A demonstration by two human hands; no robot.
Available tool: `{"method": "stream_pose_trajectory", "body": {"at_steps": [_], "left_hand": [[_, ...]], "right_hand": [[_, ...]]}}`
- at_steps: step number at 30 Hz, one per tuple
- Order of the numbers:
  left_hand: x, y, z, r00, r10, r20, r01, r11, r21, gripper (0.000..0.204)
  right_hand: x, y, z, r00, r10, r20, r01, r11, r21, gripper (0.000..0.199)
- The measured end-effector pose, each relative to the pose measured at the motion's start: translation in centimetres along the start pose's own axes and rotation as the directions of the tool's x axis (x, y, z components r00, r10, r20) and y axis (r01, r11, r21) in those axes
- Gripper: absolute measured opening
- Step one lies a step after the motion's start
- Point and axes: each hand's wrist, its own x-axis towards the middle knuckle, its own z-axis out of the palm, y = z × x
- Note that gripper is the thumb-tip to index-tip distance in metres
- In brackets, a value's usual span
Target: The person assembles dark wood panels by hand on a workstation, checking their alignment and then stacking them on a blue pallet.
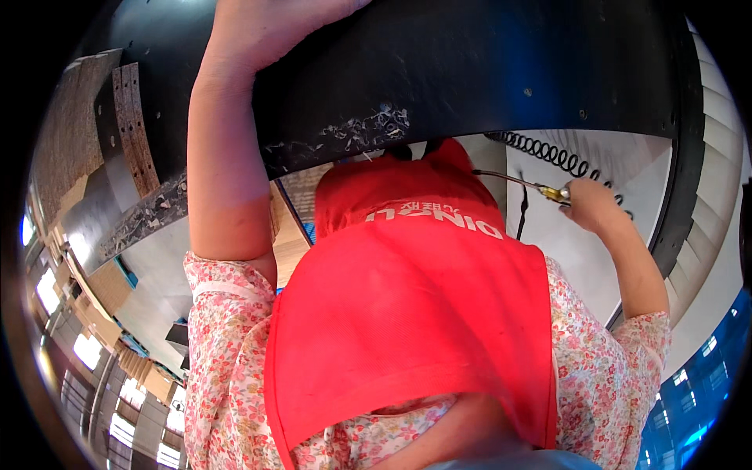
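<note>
My right hand (592, 205) is closed round an air blow gun (553, 193) with a brass-coloured body. Its thin metal nozzle points left, and the tip is beside my red apron, below the black panel's edge. At the top of the view, my left hand (286, 27) is over the broad black panel (470, 74). Its fingers are mostly cut off by the picture's edge, so I cannot see whether it holds anything. Pale curled shavings (368, 127) lie on the panel near its front edge, to the right of my left forearm.
A black coiled hose (548, 149) hangs under the panel, near the blow gun. More shavings (149, 215) lie along the panel's left end, near a drilled brown strip (135, 129). Brown cardboard pieces (145, 376) are stacked at the far left. A ribbed pale duct (717, 149) curves along the right.
</note>
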Motion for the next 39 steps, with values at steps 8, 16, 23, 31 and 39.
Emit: {"method": "stream_pose_trajectory", "body": {"at_steps": [8,16,23,31,39], "left_hand": [[0.3,0.9,-0.6,0.999,-0.044,0.027,0.045,0.997,-0.057,0.087],[0.2,0.0,-0.2,0.997,-0.076,0.023,0.076,0.997,0.035,0.086],[0.7,1.3,-1.3,0.993,-0.104,0.053,0.104,0.995,0.004,0.087],[0.6,1.5,-1.6,0.987,-0.133,0.085,0.133,0.991,0.014,0.089],[0.5,1.2,-1.1,0.993,-0.107,0.058,0.108,0.994,-0.003,0.091]], "right_hand": [[7.6,1.1,7.9,0.990,0.039,0.139,-0.039,0.999,-0.002,0.034],[-7.9,0.7,-3.9,0.985,-0.166,-0.052,0.174,0.922,0.347,0.027],[-14.2,8.2,-7.0,0.668,0.576,-0.470,-0.224,0.759,0.612,0.028],[-10.2,13.6,-8.1,0.454,0.696,-0.556,-0.256,0.700,0.667,0.036],[-2.6,15.9,-7.5,0.462,0.704,-0.540,0.586,0.215,0.781,0.040]]}}
